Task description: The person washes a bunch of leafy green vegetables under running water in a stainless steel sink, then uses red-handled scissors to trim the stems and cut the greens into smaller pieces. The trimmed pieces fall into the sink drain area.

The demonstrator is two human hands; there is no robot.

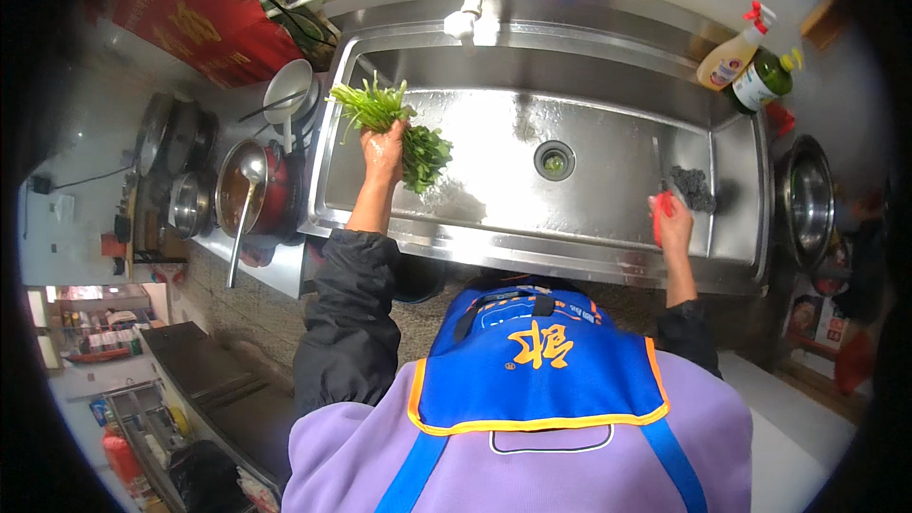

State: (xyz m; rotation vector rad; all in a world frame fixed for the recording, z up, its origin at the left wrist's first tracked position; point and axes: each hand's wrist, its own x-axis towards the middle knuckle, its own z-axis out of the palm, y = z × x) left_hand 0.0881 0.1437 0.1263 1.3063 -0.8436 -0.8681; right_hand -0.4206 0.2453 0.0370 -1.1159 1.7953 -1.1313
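Note:
My left hand [383,149] grips a bunch of leafy green herbs [426,157] over the left end of a stainless steel sink [491,206]. The cut stems point up and left, the leaves down and right. Near the sink's right end, my right hand [675,224] is closed on the red handles of scissors [662,210], their blades pointing away from me. Beside the blades lies a dark wire scouring pad [691,187]. Bits of green sit in the drain [554,160], between my two hands.
A white tap [462,23] hangs over the sink's back edge. At the back right corner stand a spray bottle [728,53] and a green pump bottle [762,82]. A metal basin [809,199] is at the right; a red pot [281,189] with a ladle [244,224] is at the left.

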